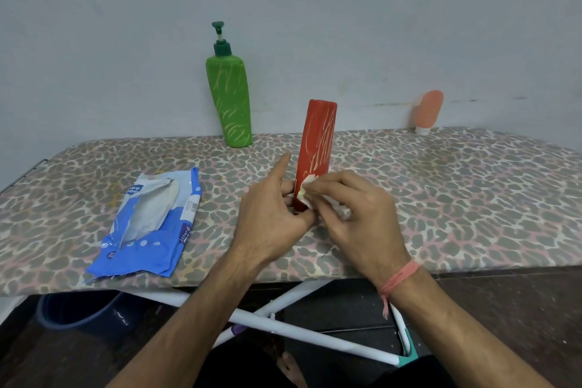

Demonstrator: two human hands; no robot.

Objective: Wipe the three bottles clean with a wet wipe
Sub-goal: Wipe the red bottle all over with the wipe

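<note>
Both hands work mid-surface: the left hand [271,211] pinches the base of the upright red bottle [316,148] to steady it, forefinger out, while the right hand [352,214] presses a bunched wet wipe [307,190] against its lower side. Best to stroke upward through the pale streaks, turning the bottle so every side gets covered.

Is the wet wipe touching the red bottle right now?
Touching. The head view shows the right hand pressing the wet wipe against the red bottle near its base.
</note>
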